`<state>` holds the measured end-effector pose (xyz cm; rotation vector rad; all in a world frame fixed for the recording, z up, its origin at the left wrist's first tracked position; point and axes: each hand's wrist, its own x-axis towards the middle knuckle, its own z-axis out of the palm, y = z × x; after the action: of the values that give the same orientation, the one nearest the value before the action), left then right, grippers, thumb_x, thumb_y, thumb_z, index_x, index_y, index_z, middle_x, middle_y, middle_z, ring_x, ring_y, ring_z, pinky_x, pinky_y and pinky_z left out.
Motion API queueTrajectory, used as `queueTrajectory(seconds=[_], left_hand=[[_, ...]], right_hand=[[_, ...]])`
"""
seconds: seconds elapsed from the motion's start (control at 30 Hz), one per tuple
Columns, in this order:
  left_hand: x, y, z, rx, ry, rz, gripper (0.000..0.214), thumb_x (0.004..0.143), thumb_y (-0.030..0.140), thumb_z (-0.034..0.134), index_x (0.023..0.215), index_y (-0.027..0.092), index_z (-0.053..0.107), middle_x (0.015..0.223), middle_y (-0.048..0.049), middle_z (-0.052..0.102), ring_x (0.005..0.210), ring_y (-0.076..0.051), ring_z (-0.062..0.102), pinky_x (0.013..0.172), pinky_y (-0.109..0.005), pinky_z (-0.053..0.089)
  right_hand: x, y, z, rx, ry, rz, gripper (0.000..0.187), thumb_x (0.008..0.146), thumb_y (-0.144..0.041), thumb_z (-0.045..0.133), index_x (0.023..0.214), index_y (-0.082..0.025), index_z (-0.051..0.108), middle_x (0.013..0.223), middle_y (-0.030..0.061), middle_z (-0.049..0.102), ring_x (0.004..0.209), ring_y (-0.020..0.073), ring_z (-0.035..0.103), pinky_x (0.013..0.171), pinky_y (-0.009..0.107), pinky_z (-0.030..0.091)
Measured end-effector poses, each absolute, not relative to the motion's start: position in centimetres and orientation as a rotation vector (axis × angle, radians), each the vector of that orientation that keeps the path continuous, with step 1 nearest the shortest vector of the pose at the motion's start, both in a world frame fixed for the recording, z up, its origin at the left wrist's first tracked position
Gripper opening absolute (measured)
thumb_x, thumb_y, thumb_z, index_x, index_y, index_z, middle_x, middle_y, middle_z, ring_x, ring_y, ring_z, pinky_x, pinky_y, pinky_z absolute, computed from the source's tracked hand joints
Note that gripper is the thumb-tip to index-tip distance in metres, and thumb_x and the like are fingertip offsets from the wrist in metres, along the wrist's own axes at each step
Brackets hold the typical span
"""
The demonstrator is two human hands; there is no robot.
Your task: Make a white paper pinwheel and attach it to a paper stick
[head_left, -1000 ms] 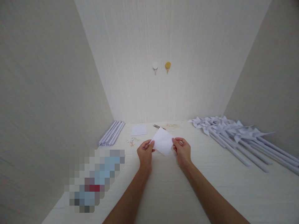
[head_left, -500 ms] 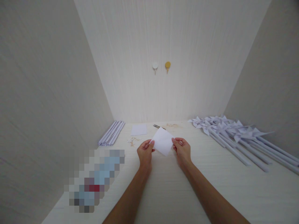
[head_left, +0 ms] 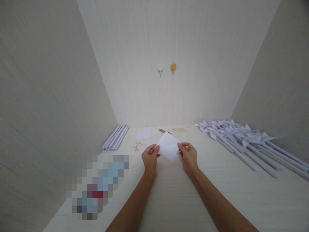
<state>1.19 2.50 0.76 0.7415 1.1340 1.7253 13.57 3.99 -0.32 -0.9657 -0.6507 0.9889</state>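
"What takes up the most room?"

"The pale, wood-grained back wall [head_left: 135, 96], then the whitish, streaked tabletop [head_left: 173, 203]. On the person's right lies a heap of white paper pinwheels on rolled sticks [head_left: 243, 137]; on the left, a pixelated bluish item [head_left: 103, 180] that can't be made out and, beyond it, a bundle of white rolled-paper tubes [head_left: 116, 138]."

"And the hands?"

"Both grip one thing — a white, square paper sheet [head_left: 168, 146]. The left hand [head_left: 150, 158] pinches its left corner, thumb on top; the right hand [head_left: 189, 156] pinches the right corner likewise. It's between them, over the middle of the tabletop, one corner pointing away from the person."

"Anything smaller?"

"A flat white paper piece [head_left: 143, 134] near the tubes, dark-handled metal scissors [head_left: 164, 131] partly hidden behind the held sheet and, smallest — scattered whitish and tan bits [head_left: 136, 146] nearer the left hand."
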Motion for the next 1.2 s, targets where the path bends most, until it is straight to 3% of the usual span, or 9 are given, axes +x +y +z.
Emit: queueTrajectory(seconds=[0.6, 0.83, 1.0, 1.2], left_hand=[[1.2, 2.5, 0.8, 0.738, 1.137, 1.721, 0.027, 0.05, 0.026, 0.067, 0.071, 0.011, 0.06, 0.057, -0.0005, 0.061, 0.048, -0.006, 0.051, 0.044, -0.016, 0.038], [1.4, 2.3, 0.9, 0.739, 1.084, 1.684, 0.029, 0.048, 0.024, 0.069, 0.072, 0.012, 0.059, 0.057, 0.0001, 0.06, 0.05, -0.007, 0.052, 0.046, -0.017, 0.04], [1.5, 2.3, 1.0, 0.722, 0.956, 1.58, 0.033, 0.045, 0.022, 0.071, 0.075, 0.012, 0.059, 0.051, 0.0043, 0.053, 0.048, -0.006, 0.05, 0.048, -0.016, 0.041], [1.4, 2.2, 1.2, 0.698, 0.854, 1.513, 0.032, 0.048, 0.019, 0.07, 0.076, 0.012, 0.059, 0.06, 0.0019, 0.055, 0.052, -0.005, 0.05, 0.045, -0.014, 0.037]], right_hand=[[13.5, 3.8, 0.3, -0.845, -0.587, 1.117, 0.023, 0.047, -0.022, 0.071, 0.059, -0.017, 0.053, 0.04, -0.0085, 0.05, 0.037, 0.0038, 0.04, 0.036, 0.015, 0.028], [12.8, 3.4, 0.7, -0.74, -0.682, 1.387, 0.021, 0.051, -0.023, 0.069, 0.068, -0.013, 0.061, 0.063, 0.0017, 0.065, 0.056, 0.0126, 0.056, 0.052, 0.023, 0.042], [12.7, 3.3, 0.7, -0.693, -0.68, 1.482, 0.022, 0.051, -0.021, 0.07, 0.069, -0.013, 0.063, 0.068, 0.0044, 0.067, 0.065, 0.0177, 0.059, 0.061, 0.029, 0.045], [12.8, 3.2, 0.7, -0.673, -0.632, 1.538, 0.017, 0.057, -0.022, 0.067, 0.071, -0.013, 0.062, 0.069, 0.0062, 0.067, 0.074, 0.0206, 0.059, 0.066, 0.032, 0.046]])
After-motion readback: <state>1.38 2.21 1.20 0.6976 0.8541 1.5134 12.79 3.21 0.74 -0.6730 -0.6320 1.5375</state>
